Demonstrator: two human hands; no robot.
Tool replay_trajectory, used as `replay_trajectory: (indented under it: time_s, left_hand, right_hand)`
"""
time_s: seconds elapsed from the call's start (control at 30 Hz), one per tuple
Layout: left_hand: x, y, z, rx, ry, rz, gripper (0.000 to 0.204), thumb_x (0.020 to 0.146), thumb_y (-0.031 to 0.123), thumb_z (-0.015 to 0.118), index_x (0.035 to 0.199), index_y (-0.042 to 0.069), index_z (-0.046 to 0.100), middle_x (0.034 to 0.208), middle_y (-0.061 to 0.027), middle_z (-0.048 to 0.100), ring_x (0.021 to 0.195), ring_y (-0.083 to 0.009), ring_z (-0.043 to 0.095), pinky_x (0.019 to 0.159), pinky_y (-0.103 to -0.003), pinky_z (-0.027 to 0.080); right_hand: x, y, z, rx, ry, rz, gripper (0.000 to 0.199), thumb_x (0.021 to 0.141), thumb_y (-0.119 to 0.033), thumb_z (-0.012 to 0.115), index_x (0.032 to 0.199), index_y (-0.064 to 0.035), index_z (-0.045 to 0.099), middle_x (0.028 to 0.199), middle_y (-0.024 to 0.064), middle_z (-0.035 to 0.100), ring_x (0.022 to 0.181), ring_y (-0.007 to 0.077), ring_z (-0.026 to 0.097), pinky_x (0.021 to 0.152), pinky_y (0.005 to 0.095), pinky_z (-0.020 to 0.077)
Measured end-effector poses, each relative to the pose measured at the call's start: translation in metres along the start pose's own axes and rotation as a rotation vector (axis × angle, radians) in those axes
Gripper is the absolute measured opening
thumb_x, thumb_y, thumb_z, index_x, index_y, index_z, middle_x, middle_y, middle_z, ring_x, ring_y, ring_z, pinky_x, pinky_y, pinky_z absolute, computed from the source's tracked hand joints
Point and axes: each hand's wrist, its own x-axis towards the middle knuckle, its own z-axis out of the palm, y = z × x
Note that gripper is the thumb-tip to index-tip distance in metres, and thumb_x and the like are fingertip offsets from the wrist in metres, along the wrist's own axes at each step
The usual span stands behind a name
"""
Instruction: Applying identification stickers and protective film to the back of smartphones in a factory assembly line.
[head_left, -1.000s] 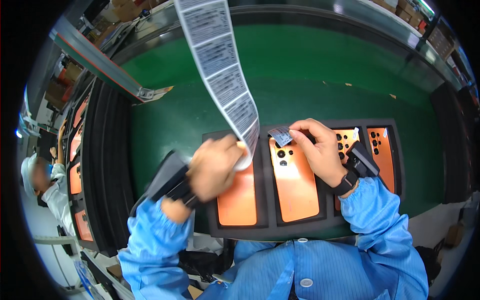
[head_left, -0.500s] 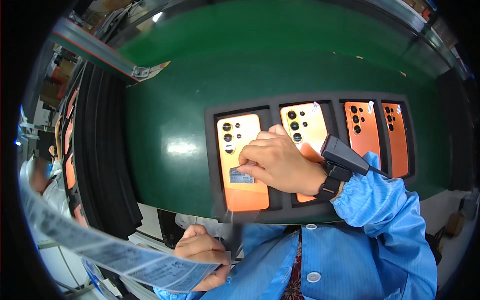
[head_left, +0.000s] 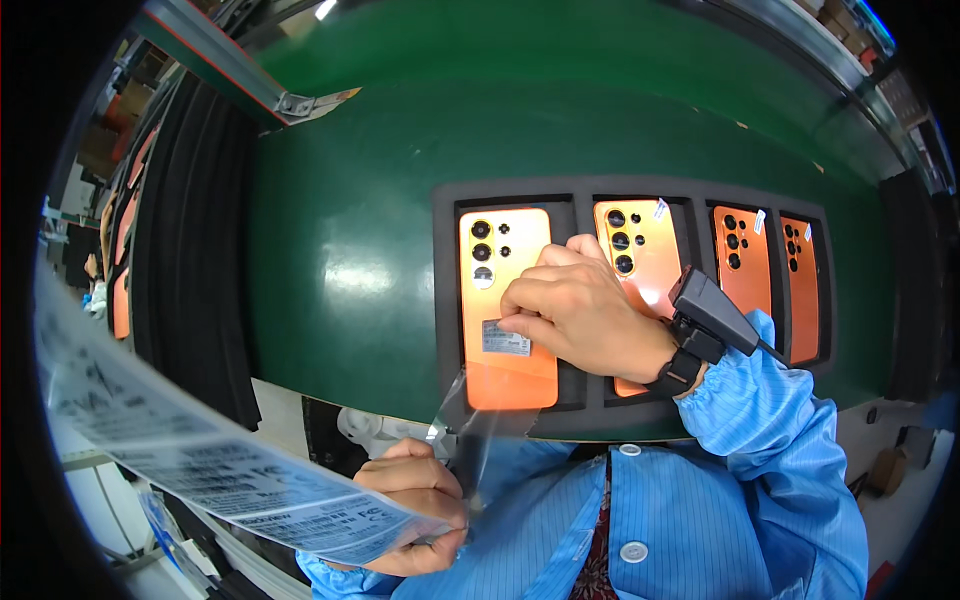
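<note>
My right hand (head_left: 590, 312) is over the leftmost orange phone (head_left: 515, 390), which lies back up in a dark foam tray (head_left: 447, 270). Its fingers are curled, and the thumb and fingertips pinch or press the right edge of a small silver label (head_left: 503, 341) on the phone's back. Below the tray, my left hand (head_left: 412, 485) grips a long strip of printed labels (head_left: 240, 470), which curves away to the left. A clear film (head_left: 470, 425) stretches between this hand and the phone's lower end; where it is attached I cannot tell.
Further right in the tray lie a second phone (head_left: 640, 240), partly under my hand, and two others (head_left: 742, 265) (head_left: 803, 290), with small tabs near their tops. The tray rests on a green tabletop (head_left: 340, 200). Stacked black trays (head_left: 195, 270) stand at left, below a metal post (head_left: 225, 60).
The view has shifted, so tray and phones sit further right. My right hand stays at the label. The label strip swings lower and nearer, and the clear film shows more plainly.
</note>
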Motion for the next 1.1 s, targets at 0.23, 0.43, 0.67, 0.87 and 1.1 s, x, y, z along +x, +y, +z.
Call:
replay_trajectory:
  time_s: [0.23,0.43,0.67,0.87,1.1]
  left_hand:
    - [-0.002,-0.003,-0.004,-0.028,-0.04,-0.015,0.018,0.064,0.02,0.072,0.066,0.005,0.063,0.063,-0.0071,0.058,0.052,-0.0171,0.049,0.057,-0.031,0.036]
    - [-0.005,-0.002,-0.003,-0.011,-0.039,-0.036,0.019,0.064,0.02,0.073,0.067,0.004,0.063,0.065,-0.0072,0.059,0.053,-0.0171,0.049,0.058,-0.031,0.037]
    - [-0.007,-0.001,-0.002,-0.016,-0.022,-0.092,0.02,0.064,0.02,0.073,0.067,0.004,0.063,0.065,-0.0074,0.058,0.053,-0.0175,0.048,0.06,-0.031,0.038]
    - [-0.001,0.002,-0.005,0.058,-0.104,-0.088,0.019,0.064,0.021,0.073,0.067,0.004,0.063,0.065,-0.0079,0.057,0.053,-0.0184,0.047,0.058,-0.031,0.037]
    - [-0.008,0.008,0.002,-0.129,0.046,-0.236,0.021,0.066,0.021,0.073,0.067,0.003,0.062,0.065,-0.0089,0.057,0.054,-0.019,0.048,0.057,-0.031,0.038]
  right_hand:
    - [0.002,0.0,-0.003,0.022,-0.039,0.01,0.01,0.077,-0.021,0.064,0.073,-0.0115,0.063,0.065,-0.0022,0.06,0.069,0.0171,0.049,0.07,0.0338,0.0315]
    - [0.004,-0.003,-0.007,0.009,-0.102,0.028,0.008,0.078,-0.018,0.066,0.077,-0.0102,0.064,0.069,-0.0002,0.06,0.073,0.0164,0.051,0.07,0.0321,0.03]
    - [0.004,-0.002,-0.007,-0.004,-0.112,0.03,0.008,0.078,-0.018,0.066,0.077,-0.0097,0.064,0.07,0.0003,0.06,0.073,0.0168,0.051,0.07,0.0321,0.0302]
    - [0.003,0.0,-0.003,0.004,-0.049,0.004,0.011,0.077,-0.021,0.064,0.073,-0.011,0.063,0.066,-0.002,0.061,0.071,0.0171,0.049,0.07,0.0337,0.0316]
    - [0.001,-0.002,-0.004,-0.01,-0.057,-0.006,0.011,0.077,-0.021,0.064,0.074,-0.0108,0.063,0.066,-0.0016,0.06,0.072,0.0172,0.05,0.071,0.0338,0.0321]
